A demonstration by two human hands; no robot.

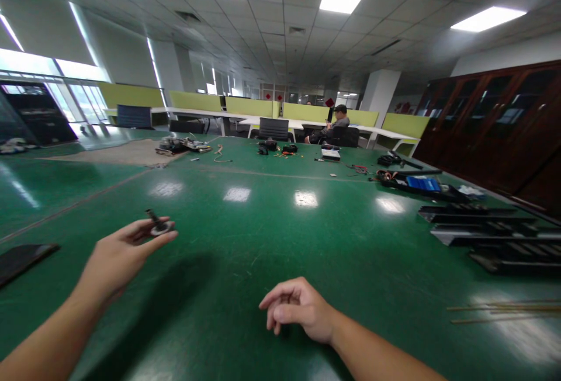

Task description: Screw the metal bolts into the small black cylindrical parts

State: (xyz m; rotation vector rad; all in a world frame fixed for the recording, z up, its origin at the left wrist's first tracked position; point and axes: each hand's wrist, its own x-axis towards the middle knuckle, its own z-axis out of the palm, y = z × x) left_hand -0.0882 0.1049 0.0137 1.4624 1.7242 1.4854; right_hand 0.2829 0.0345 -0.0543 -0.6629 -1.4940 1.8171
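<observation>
My left hand (125, 249) is closed on a small metal shaft with a round disc (159, 227) at its base. The dark stem points up and the pale disc is pinched between thumb and fingers, held above the green tabletop. Lower and to the right, my right hand (300, 310) hovers low over the table or rests on it; I cannot tell which. Its fingers are loosely bent and apart, with nothing visible in them. The shaft's finer details are too small to make out.
A flat dark plate (24, 261) lies at the left edge. Black metal channels (495, 235) and thin brass-coloured rods (504, 309) are on the right, with a blue item (423, 183) behind. Tools and parts line the table's far side. A person (337, 124) sits beyond it.
</observation>
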